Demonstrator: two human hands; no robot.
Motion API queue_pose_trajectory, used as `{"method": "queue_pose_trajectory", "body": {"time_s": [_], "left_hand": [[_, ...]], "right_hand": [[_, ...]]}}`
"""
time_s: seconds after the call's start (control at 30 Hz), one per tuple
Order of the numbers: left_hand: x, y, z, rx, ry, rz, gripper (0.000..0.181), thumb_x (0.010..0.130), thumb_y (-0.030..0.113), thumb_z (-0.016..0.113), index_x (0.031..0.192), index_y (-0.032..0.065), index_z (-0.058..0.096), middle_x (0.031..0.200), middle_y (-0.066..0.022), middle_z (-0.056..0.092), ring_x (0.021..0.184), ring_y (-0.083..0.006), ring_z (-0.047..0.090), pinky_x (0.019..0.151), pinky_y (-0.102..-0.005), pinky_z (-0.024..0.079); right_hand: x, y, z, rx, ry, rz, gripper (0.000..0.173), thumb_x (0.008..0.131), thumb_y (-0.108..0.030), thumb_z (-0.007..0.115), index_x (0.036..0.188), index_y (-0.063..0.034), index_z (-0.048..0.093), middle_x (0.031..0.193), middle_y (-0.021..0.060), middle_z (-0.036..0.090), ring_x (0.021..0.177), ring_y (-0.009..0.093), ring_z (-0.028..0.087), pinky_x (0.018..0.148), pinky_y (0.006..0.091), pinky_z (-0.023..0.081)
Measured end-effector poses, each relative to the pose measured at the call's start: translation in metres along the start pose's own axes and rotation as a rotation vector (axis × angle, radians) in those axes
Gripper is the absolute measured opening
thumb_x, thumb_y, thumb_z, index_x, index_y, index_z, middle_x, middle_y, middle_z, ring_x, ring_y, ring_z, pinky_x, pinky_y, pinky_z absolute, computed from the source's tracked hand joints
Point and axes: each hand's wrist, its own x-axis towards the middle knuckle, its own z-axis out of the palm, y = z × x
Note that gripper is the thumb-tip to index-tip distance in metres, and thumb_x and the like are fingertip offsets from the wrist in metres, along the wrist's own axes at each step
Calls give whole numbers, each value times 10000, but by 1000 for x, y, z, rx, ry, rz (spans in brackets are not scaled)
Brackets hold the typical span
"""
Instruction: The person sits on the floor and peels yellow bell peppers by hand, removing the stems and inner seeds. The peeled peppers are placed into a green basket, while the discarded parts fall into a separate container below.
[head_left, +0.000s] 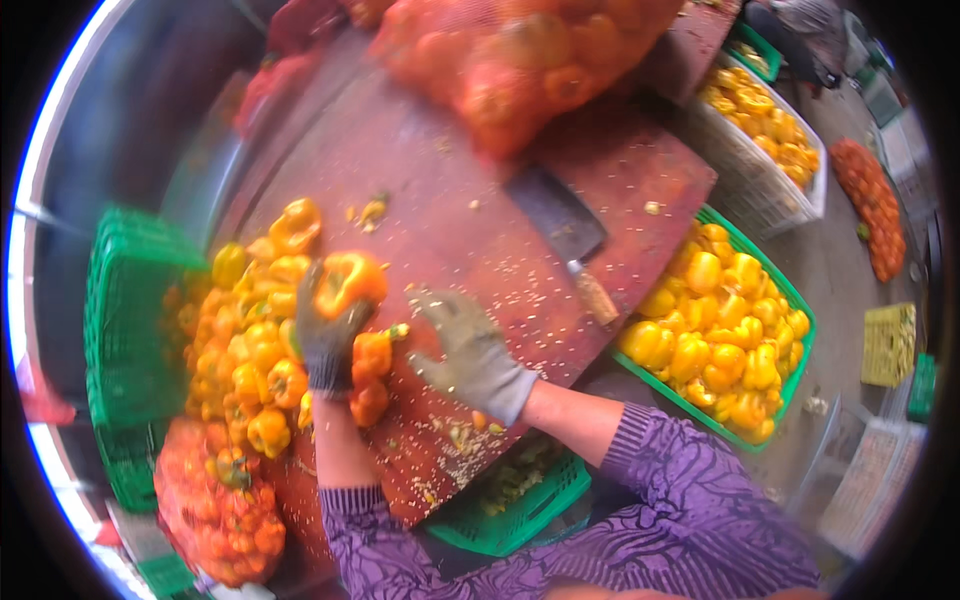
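Both hands wear stained work gloves over a red tabletop (450, 247). My left hand (334, 322) grips an orange-yellow bell pepper (351, 285) whose top is opened, showing a hollow. My right hand (469, 352) is a little to the right, fingers spread, holding nothing. A heap of yellow bell peppers (255, 345) lies left of my left hand. Orange peppers (371, 375) lie just beside its wrist, with a green stem piece (399, 331) at their top. A cleaver (559, 217) with a wooden handle lies flat, beyond and right of my right hand.
A red mesh sack of peppers (517, 67) stands at the far side, another (221, 517) at lower left. Stacked green crates (135, 322) stand left. Right are a green crate of yellow peppers (806, 352) and a white crate (817, 187). A green basket of scraps (525, 517) is below the edge.
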Motion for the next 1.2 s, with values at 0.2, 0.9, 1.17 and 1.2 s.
{"method": "queue_pose_trajectory", "body": {"time_s": [0.2, 0.9, 1.17, 1.2], "left_hand": [[-107, 80, -4, -578, -205, -406, 666, 787, 133, 702, 1381, -4, 435, 1109, -139, 594, 936, -203, 617, 801, -313, 532], [-137, 55, 35, 314, -310, -235, 541, 822, 158, 661, 1310, 37, 462, 1080, -103, 585, 947, -192, 598, 809, -315, 506], [-144, 56, 35, 445, -351, -226, 494, 835, 168, 645, 1284, 53, 473, 1069, -89, 582, 951, -187, 591, 812, -315, 496], [-144, 55, 35, 461, -356, -228, 488, 837, 169, 643, 1280, 55, 474, 1068, -88, 581, 952, -187, 590, 812, -316, 494]], "right_hand": [[-21, -13, 16, 660, -629, -390, 751, 693, -268, 773, 1378, -121, 500, 1349, 192, 479, 1245, 363, 493, 1064, 433, 404], [-58, -35, 72, 381, -768, -138, 537, 788, -303, 687, 1248, -57, 560, 1175, 213, 574, 1053, 421, 579, 882, 478, 471], [-43, -17, 45, 435, -946, -215, 494, 741, -331, 772, 1134, -51, 666, 1044, 187, 681, 1043, 352, 632, 875, 423, 493], [-40, -20, 38, 470, -1019, -173, 500, 729, -327, 792, 1129, -49, 676, 1029, 174, 694, 1024, 319, 646, 873, 409, 496]]}}
